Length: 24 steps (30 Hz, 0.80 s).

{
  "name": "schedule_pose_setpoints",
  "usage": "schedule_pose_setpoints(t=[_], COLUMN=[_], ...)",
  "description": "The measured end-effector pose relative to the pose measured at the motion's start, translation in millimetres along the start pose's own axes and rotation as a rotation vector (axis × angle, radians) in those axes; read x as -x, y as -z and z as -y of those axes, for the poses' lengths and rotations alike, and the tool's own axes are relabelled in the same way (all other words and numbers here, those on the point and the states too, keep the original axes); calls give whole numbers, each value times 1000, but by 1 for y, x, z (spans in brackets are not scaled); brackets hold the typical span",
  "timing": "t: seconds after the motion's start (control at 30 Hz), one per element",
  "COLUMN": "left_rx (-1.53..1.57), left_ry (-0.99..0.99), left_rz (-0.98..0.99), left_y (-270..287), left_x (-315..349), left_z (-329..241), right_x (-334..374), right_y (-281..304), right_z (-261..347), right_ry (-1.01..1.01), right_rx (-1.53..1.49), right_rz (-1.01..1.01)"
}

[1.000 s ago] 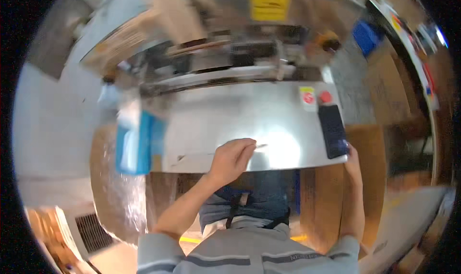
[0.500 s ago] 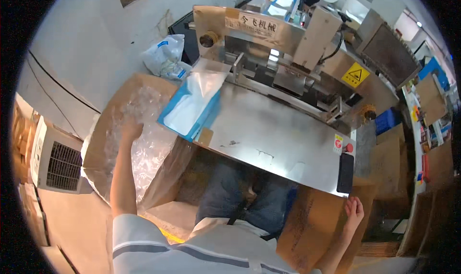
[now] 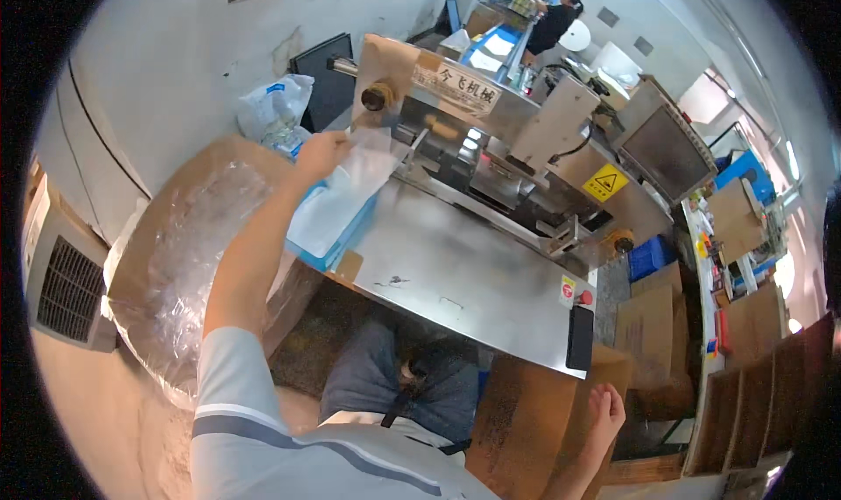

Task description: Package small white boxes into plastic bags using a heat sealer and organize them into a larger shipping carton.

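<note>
My left hand (image 3: 321,158) is over the far end of a blue tray (image 3: 337,253) at the left of the metal worktable. Its fingers are closed at the edge of a thin, clear plastic bag (image 3: 372,157) on the white stack (image 3: 322,224) in the tray; the fingertips are partly hidden. My right hand (image 3: 603,410) hangs beyond the table's near right corner, beside a cardboard box, with loosely curled fingers and nothing in it. Behind the table (image 3: 455,259) stands a machine (image 3: 499,172) with rollers and a metal head.
A carton (image 3: 232,154) full of clear plastic bags (image 3: 197,264) stands at my left. A black phone (image 3: 579,338) and a red button (image 3: 585,298) are at the table's right end. An open cardboard box (image 3: 517,421) sits below. Another person (image 3: 554,27) works far back.
My left hand has left the carton of clear bags and moved up and right to the bag on the blue tray. My right hand stays low beside the table. The view has shifted.
</note>
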<state>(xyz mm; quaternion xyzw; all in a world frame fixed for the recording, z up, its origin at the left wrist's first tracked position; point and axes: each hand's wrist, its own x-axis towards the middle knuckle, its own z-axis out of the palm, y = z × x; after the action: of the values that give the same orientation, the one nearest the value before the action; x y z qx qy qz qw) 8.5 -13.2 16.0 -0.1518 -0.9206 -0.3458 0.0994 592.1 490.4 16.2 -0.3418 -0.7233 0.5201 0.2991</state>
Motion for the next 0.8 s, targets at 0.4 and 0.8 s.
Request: schedule_pose_setpoints(t=[0.4, 0.8], left_rx=[50, 552], left_ry=[-568, -429], left_rz=[-103, 464], left_y=[26, -12], left_x=[90, 234], left_z=[-147, -241], right_x=[-12, 28], right_y=[-77, -212], right_z=[56, 116], right_ry=[233, 420], right_rx=[113, 322], right_rz=[57, 750])
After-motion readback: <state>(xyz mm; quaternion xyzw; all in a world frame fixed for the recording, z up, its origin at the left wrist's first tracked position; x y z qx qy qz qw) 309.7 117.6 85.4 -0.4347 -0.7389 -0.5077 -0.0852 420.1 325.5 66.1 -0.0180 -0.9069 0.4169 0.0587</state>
